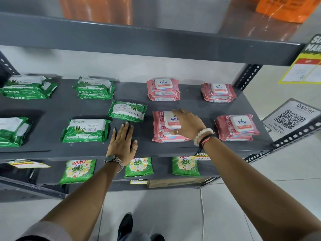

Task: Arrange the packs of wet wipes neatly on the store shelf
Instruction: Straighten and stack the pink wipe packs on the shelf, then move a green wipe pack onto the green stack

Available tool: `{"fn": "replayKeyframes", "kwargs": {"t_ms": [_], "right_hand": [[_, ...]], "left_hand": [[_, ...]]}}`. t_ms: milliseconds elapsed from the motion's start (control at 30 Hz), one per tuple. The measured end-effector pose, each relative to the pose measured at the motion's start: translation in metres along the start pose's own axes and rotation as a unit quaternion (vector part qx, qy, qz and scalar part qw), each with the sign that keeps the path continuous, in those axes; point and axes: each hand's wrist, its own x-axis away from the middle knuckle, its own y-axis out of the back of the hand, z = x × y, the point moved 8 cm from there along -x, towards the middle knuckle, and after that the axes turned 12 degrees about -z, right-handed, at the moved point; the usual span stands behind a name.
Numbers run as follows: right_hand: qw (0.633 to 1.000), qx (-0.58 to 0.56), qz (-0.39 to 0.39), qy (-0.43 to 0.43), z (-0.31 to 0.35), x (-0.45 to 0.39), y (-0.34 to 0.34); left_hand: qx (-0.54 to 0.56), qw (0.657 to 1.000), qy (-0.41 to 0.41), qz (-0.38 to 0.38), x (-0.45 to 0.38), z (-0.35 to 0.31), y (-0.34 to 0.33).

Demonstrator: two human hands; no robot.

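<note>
On the grey store shelf (52, 108) lie green Origami wipe packs and pink Kara wipe packs. My right hand (189, 124) rests on top of the front-middle pink stack (160, 125), fingers spread over its white lid, thumb at its front edge. My left hand (122, 141) lies flat and open on the bare shelf beside it, holding nothing. Just beyond its fingertips a single green pack (127, 111) lies askew and turned around. A green pack (86, 130) sits to its left. Other pink stacks (163, 89), (218, 93), (236, 126) sit in rows.
More green packs lie at back left (94, 87), (26, 86) and front left (12, 131). Green Wheel detergent packets (78, 171) stand on the shelf below. A QR-code sign (290, 117) hangs on the right upright. The upper shelf (156, 42) overhangs.
</note>
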Motion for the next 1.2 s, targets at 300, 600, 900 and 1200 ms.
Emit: {"fn": "replayKeyframes", "kwargs": {"t_ms": [300,600,900,1200], "right_hand": [[1.0,0.006,0.008,0.003,0.001,0.007,0.001],[0.997,-0.02,-0.025,0.067,0.074,-0.029,0.004],[0.998,-0.025,0.054,-0.006,0.139,-0.106,-0.058],[0.987,-0.118,0.002,-0.106,0.141,-0.107,-0.054]], "left_hand": [[0.002,1.0,-0.008,0.013,0.001,0.0,-0.002],[0.04,0.996,0.035,-0.073,0.016,0.065,0.067],[-0.007,0.997,0.083,-0.004,0.051,0.211,0.097],[-0.008,0.999,0.02,0.031,0.053,0.246,0.074]]}}
